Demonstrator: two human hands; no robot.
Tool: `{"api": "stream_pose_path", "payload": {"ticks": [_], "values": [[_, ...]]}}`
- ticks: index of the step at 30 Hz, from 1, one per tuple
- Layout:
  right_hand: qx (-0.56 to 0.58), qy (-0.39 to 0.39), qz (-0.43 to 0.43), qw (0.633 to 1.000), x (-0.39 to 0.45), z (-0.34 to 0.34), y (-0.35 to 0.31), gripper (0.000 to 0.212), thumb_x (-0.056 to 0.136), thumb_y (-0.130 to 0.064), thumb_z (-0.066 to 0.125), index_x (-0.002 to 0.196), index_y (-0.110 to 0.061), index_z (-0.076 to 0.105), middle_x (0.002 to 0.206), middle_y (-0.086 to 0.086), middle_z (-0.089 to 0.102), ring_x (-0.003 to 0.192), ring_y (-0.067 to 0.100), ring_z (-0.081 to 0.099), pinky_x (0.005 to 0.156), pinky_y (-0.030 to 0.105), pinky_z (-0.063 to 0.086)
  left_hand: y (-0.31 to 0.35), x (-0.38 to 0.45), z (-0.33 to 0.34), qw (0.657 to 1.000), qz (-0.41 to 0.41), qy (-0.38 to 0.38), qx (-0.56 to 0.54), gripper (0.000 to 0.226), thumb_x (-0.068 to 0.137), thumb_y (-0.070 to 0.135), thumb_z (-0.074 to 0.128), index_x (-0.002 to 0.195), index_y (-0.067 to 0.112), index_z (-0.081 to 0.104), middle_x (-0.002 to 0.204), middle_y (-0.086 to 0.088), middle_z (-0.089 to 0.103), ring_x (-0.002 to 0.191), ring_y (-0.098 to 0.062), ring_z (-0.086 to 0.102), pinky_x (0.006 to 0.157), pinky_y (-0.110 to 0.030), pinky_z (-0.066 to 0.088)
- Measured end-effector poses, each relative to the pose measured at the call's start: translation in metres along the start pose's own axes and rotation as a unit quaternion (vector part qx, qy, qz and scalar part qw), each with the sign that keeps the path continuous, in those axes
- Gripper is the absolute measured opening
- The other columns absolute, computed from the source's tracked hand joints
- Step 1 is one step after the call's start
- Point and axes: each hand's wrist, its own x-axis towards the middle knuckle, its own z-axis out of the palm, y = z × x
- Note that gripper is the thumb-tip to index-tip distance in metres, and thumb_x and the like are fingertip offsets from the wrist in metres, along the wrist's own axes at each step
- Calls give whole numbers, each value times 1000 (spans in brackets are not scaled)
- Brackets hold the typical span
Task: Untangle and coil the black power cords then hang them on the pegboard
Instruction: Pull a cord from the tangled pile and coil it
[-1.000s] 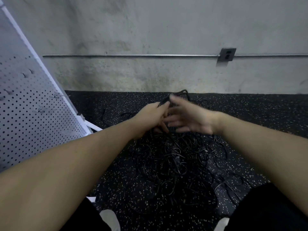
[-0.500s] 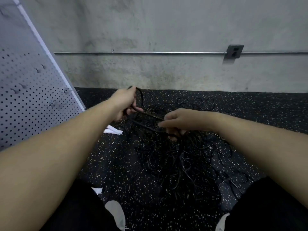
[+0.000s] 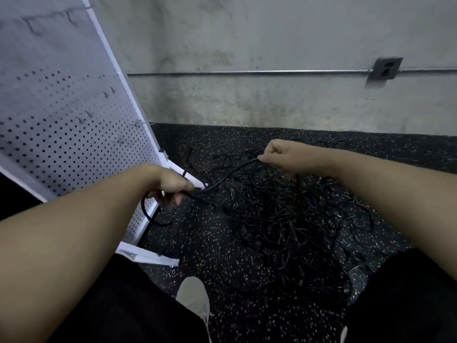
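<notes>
Drawn apart since before, left hand (image 3: 173, 186) and right hand (image 3: 279, 154) grip one cord (image 3: 222, 178), pulled from the tangle (image 3: 284, 219); coiling comes next.

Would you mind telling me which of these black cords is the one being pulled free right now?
The cord stretched between the left hand and right hand; it is lifted above the floor, while the others lie in the tangled pile.

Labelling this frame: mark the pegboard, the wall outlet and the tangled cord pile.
pegboard (image 3: 61, 134), head view, perforated face.
wall outlet (image 3: 385, 69), head view, cover plate.
tangled cord pile (image 3: 284, 219), head view, dense middle.
</notes>
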Motion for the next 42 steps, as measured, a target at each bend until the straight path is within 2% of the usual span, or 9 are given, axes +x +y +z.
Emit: {"api": "stream_pose_path", "payload": {"ticks": [4, 8, 14, 17, 24, 31, 35, 39, 42], "values": [[-8, 12, -54, 998, 0, 11, -17, 25, 99, -41, 62, 100, -16, 65, 73, -4, 53, 64, 12, 46, 59, 24, 44, -11, -5, 5, 994, -62, -64, 65, 55, 104, 50, 49, 148, 18, 42, 156, -14, 41, 119, -34, 61, 84, -46, 60], [42, 49, -78, 995, 3, 19, -29, 22, 94, -43, 69, 97, -22, 72, 65, -5, 53, 57, 10, 47, 54, 23, 44, 5, -22, 15, 997, 24, -41, 58, 61, 108, 24, 47, 162, 24, 18, 166, -11, 24, 141, -34, 43, 109, -49, 45], [87, 64, -86, 990, 8, 29, -36, 20, 92, -42, 71, 93, -23, 74, 54, -10, 51, 49, 10, 41, 44, 20, 35, 38, -39, 19, 927, 260, -44, -265, 48, 110, 46, 26, 126, 21, 64, 103, -2, 77, 105, -14, 70, 99, -38, 49], [112, 71, -78, 988, 6, 26, -36, 25, 95, -45, 67, 89, -20, 66, 55, -8, 52, 48, 10, 43, 46, 22, 38, 51, -42, 14, 897, 321, -4, -304, 46, 109, 46, 36, 81, 16, 57, 62, 3, 45, 57, -13, 50, 78, -35, 56], [19, -225, 94, 969, -14, 21, 11, 45, 96, -53, 59, 87, -11, 71, 88, 13, 76, 89, 24, 72, 107, 53, 49, 35, -42, -11, 778, 345, 54, -522, 50, 109, 37, 35, 60, 24, 33, 58, 6, 22, 57, -16, 16, 55, -28, 32], [127, -63, 93, 985, -17, 5, 20, 35, 105, -42, 51, 104, -10, 65, 104, 14, 72, 97, 22, 70, 101, 43, 55, -11, -14, 3, 958, 211, 30, -194, 35, 110, 34, 30, 126, 23, 59, 95, -5, 76, 82, -21, 71, 80, -34, 55], [116, -39, 19, 992, -11, 19, -19, 37, 110, -38, 38, 93, -12, 57, 67, 4, 67, 70, 20, 70, 70, 29, 57, 25, -15, 13, 938, 291, 58, -181, 52, 103, 63, 35, 142, 32, 51, 131, 6, 67, 114, -7, 63, 110, -39, 43], [181, -37, -25, 982, 1, 29, -36, 36, 109, -30, 33, 80, -16, 50, 55, -1, 35, 48, 14, 28, 45, 25, 28, 76, -27, 15, 897, 374, 97, -216, 52, 103, 62, 40, 90, 19, 67, 70, 0, 59, 64, -13, 56, 66, -29, 45], [170, -56, -43, 983, -5, 18, -27, 34, 104, -20, 34, 73, -15, 48, 55, 6, 44, 47, 18, 34, 50, 28, 30, 78, -30, 3, 887, 372, 155, -225, 58, 96, 68, 51, 78, 17, 72, 60, 3, 42, 52, -13, 38, 54, -28, 35]]}}
